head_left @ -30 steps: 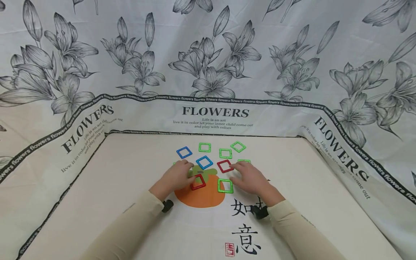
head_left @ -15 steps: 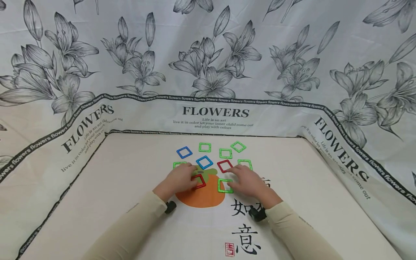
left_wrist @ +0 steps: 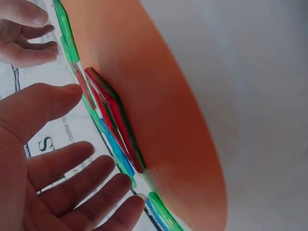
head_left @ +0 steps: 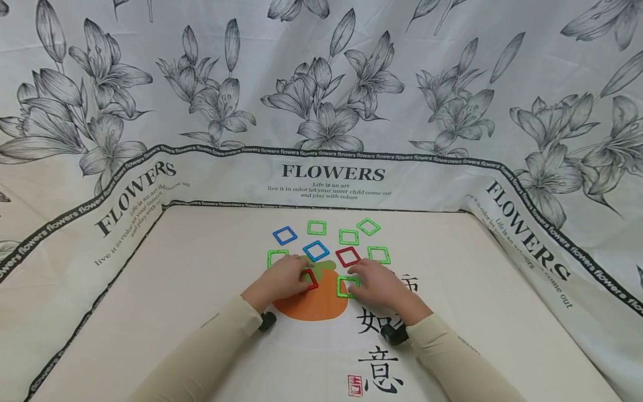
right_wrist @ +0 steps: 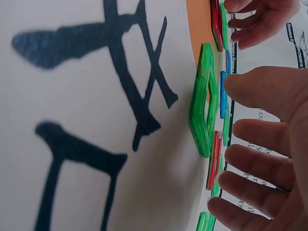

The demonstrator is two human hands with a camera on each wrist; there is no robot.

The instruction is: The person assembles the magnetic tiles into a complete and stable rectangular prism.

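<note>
Head: red frame [head_left: 314, 279] partly behind left hand [head_left: 281, 279], green frame [head_left: 339, 286] by right hand [head_left: 379, 283]; both frames square, on worktop [head_left: 201, 268], at the orange print [head_left: 311, 308]. Backdrop [head_left: 331, 192] reads "FLOWERS", "Life is an art". Versus half a second ago, left hand sits further right, hiding more red frame.

Left wrist: fingers and thumb apart, nothing gripped; red frame glossy, hollow.

Right wrist: fingers and thumb apart, nothing gripped; green frame translucent, hollow.
</note>
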